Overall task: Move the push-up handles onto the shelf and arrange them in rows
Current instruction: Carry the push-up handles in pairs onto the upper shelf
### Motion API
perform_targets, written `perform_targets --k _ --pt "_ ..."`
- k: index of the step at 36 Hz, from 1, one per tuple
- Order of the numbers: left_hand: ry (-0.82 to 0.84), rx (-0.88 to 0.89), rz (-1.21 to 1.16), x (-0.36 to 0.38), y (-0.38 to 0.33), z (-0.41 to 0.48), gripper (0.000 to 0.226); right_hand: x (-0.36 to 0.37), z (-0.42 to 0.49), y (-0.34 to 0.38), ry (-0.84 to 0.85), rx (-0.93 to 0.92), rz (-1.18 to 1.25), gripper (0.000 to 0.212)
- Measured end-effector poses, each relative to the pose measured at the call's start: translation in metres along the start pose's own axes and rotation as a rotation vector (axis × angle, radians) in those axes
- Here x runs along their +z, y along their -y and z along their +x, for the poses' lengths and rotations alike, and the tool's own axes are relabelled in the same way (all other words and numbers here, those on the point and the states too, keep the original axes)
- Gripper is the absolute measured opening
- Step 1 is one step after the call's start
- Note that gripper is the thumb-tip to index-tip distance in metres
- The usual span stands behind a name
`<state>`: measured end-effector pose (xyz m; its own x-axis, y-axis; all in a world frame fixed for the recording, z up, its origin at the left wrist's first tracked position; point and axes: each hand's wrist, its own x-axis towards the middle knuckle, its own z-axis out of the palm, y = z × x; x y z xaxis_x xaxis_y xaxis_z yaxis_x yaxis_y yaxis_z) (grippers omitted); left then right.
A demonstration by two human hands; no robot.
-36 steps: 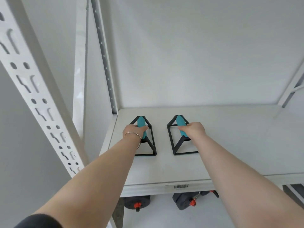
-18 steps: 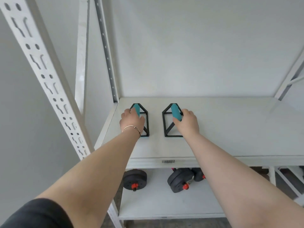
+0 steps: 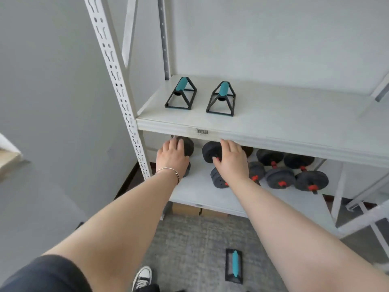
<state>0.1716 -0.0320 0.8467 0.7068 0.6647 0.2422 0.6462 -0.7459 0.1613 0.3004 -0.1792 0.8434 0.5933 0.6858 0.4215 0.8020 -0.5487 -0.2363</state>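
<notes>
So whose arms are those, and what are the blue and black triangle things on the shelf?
There is no machine here. The arms belong to a person wearing a camera on their head, so you see what they see, looking forward and down. The left hand wears a thin bracelet, the right hand is bare, and both are open and empty, in front of the lower shelf.

The triangle things are push-up handles: black frames with blue grips. Two stand side by side on the white shelf, the left handle and the right handle. A third handle lies on the grey floor near the person's shoe. Below are black dumbbells with red parts.
</notes>
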Motion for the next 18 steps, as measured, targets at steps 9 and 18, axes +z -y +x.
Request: perform_targets --k 9,18 --pt "0.168 0.032 0.08 0.03 0.018 -0.102 0.064 0.018 -0.104 0.008 0.211 0.074 0.028 0.061" --pt "0.432 0.094 0.021 0.123 0.054 -0.201 0.061 0.103 -0.239 0.018 0.419 0.261 0.07 0.064"
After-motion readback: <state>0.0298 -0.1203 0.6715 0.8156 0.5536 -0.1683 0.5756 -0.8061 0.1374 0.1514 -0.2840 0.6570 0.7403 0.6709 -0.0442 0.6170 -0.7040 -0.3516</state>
